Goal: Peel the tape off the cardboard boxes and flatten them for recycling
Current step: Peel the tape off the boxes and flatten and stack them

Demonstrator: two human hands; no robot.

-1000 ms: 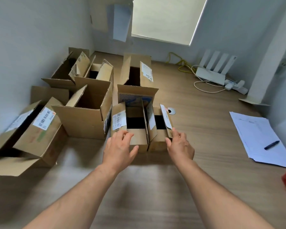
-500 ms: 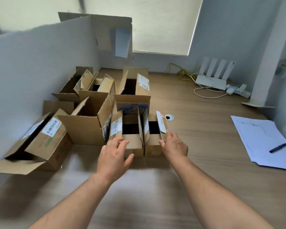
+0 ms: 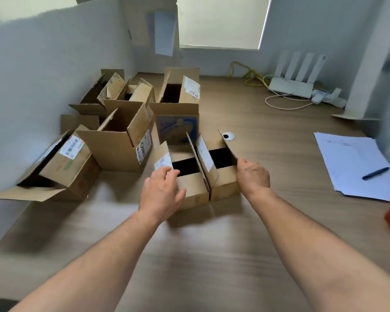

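Two small boxes of brown corrugated cardboard sit touching side by side on the wood-grain counter (image 3: 212, 255), flaps up and dark insides showing. The left grip (image 3: 161, 192) lies loose on the left small box (image 3: 196, 190). Its fingers are nearly straight across the near rim and reach the left flap with its white barcode label, and its thumb is against the near wall. The right grip (image 3: 252, 176) is curled at the outer side of the right small box (image 3: 225, 185), meeting the near end of that box's raised right flap. Whether it pinches the flap cannot be told, since the fingertips are hidden.

Behind and left of this pair stands a cluster of larger open boxes (image 3: 117, 149), rectangular, several with white printed labels. Well to the right lies a flat stack of white paper (image 3: 351, 158) with a dark pen (image 3: 375, 173) on top. A white router (image 3: 291, 86) with upright antennas sits by the far wall.
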